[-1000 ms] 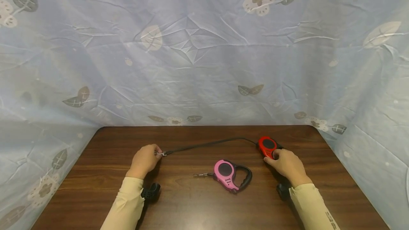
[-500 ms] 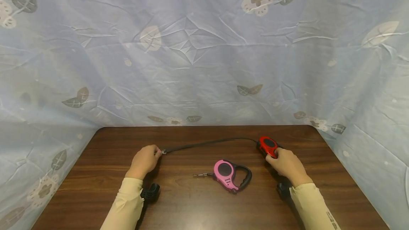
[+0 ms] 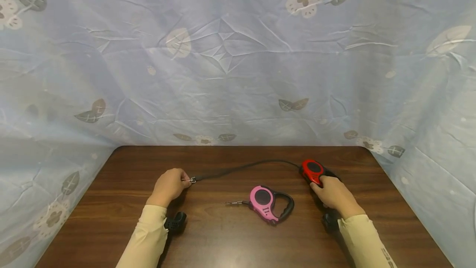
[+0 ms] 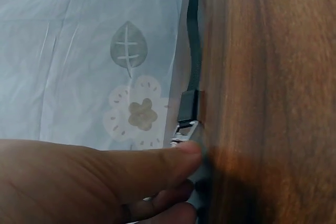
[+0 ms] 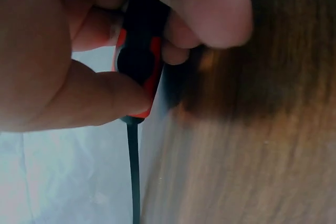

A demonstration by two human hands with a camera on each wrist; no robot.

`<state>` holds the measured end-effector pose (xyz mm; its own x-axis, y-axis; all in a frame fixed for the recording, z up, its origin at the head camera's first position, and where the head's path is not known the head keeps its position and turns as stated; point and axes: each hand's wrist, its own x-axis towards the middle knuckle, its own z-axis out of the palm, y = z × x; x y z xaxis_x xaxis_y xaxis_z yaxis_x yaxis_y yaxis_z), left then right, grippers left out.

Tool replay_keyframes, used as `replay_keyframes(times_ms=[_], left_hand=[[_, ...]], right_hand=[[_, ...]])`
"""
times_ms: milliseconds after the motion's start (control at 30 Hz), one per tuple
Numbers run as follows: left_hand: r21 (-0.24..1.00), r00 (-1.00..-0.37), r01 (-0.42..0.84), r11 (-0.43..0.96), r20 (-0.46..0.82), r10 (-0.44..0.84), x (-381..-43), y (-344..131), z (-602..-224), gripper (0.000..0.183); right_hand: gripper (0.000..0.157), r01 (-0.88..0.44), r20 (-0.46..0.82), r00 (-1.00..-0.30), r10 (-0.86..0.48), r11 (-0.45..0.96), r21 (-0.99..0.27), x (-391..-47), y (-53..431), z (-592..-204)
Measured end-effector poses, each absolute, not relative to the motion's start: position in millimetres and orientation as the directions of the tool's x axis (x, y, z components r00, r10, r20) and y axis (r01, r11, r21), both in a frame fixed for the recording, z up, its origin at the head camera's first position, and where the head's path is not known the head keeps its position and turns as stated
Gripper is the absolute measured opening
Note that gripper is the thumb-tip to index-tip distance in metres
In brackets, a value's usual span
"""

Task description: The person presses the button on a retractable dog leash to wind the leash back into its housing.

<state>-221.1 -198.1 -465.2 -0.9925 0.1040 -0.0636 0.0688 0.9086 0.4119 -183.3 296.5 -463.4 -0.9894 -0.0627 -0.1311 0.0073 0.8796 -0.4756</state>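
While the left grip [image 3: 168, 187] pinches a silver metal clip [image 4: 184, 133] tight between thumb and fingers, the right grip [image 3: 336, 194] is curled round a red-and-black plastic leash reel [image 3: 311, 168] toward the far right of the brown wood-grain desk [image 3: 208, 239]. Flat black woven strap [image 4: 194, 38] spans between, bowed, not taut. Step in hand, my reading: strap paid out, both ends held. Next move likely calls for steady reel, guided clip. Count: two reels, the other a pink-and-black plastic reel [image 3: 263, 206], nearer the person; two clips, including its small silver snap clip [image 3: 234, 203]; one extended strap.
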Motion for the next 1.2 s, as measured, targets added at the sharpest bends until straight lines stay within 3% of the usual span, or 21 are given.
replay_keyframes(times_ms=[967,1200], left_hand=[[0.375,-0.979,0.201,0.905,0.033,0.203,-223.0,-198.7,-465.5,0.009],[0.403,-0.982,0.187,0.896,0.057,0.179,-222.0,-198.9,-464.3,0.009]], right_hand=[[0.021,-0.006,-0.062,-0.998,-0.034,0.914,-0.405,-187.0,297.1,-464.6],[0.030,-0.102,-0.013,-0.993,-0.113,0.932,-0.348,-187.3,298.3,-467.3]])
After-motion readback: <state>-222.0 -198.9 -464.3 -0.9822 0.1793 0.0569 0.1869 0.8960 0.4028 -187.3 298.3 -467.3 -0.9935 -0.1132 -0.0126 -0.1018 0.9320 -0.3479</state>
